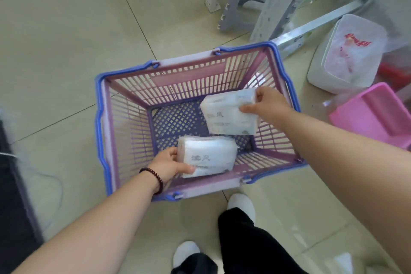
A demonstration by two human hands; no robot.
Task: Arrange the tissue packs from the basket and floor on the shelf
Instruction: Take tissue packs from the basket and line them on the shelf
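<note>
Near tissue pack (206,157): "清风". Far tissue pack (229,115): print blurred. Bag (353,51): red lettering unreadable.

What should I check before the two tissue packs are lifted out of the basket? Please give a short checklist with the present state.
1. Left hand grips the near tissue pack: ok.
2. Right hand grips the far tissue pack: ok.
3. Basket holds no other packs: ok, only these two show.
4. Basket handles folded down, way upward free: ok.
5. Shelf space ready for the packs: cannot tell, no shelf board in view.
</note>
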